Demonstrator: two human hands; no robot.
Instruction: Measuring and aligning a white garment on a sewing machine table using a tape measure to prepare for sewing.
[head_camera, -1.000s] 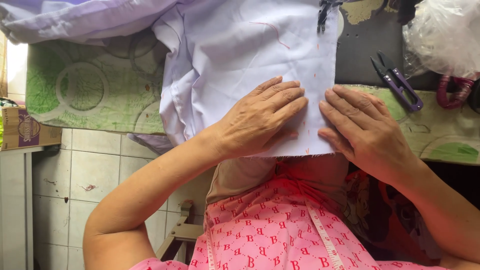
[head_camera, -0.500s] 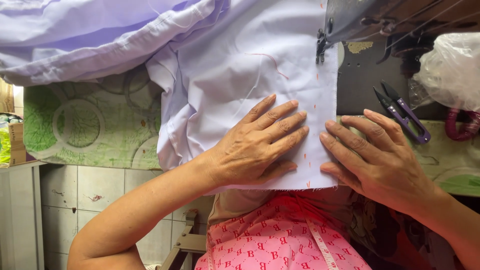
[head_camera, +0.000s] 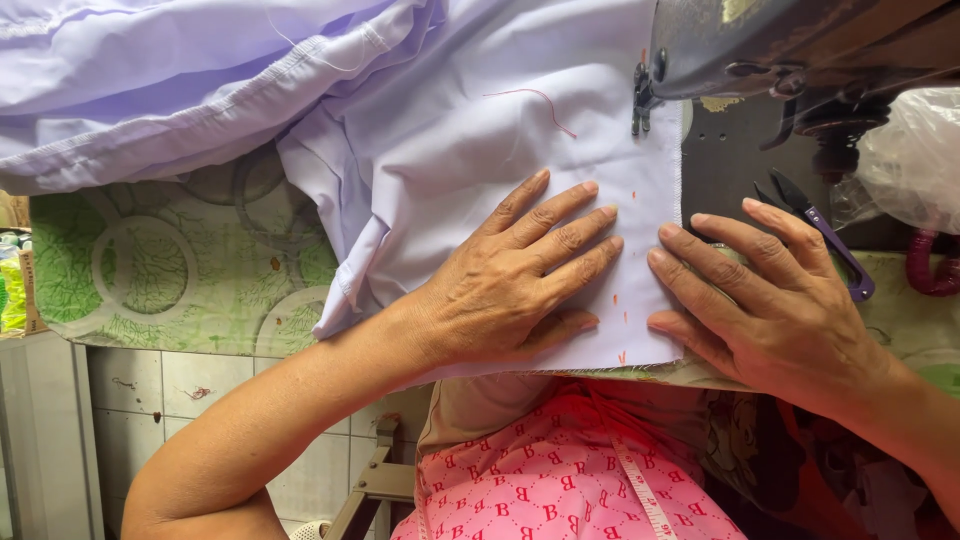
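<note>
1. Both hands lie flat on the pale lilac fabric (head_camera: 480, 150), fingers spread wide and pressing down, nothing gripped in either.
2. The left hand (head_camera: 510, 280) sits squarely on the cloth, fingertips aimed toward the sewing machine's presser foot (head_camera: 640, 105).
3. The right hand (head_camera: 770, 300) rests at the cloth's right edge, its fingers half on the fabric and half on the dark machine bed (head_camera: 725, 165).
4. The change: a second ago the machine head barely showed at the top of view; now the dark sewing machine head (head_camera: 790, 50) fills the upper right, and the presser foot sits on the fabric's edge just ahead of the fingers.
5. The hands have kept their flat, guiding pose throughout, so I judge the cloth is being fed along its edge under the needle, though part of the shift may just be the camera tilting.
6. A loose red thread (head_camera: 535, 102) curls on the fabric left of the foot; small red marks dot the edge between the two hands.
7. Thread snips with purple handles (head_camera: 835, 245) lie just beyond the right hand's fingers, untouched.
8. The rest of the garment is bunched over the green patterned tabletop (head_camera: 150, 270); a crinkled plastic bag (head_camera: 915, 155) sits far right.
</note>
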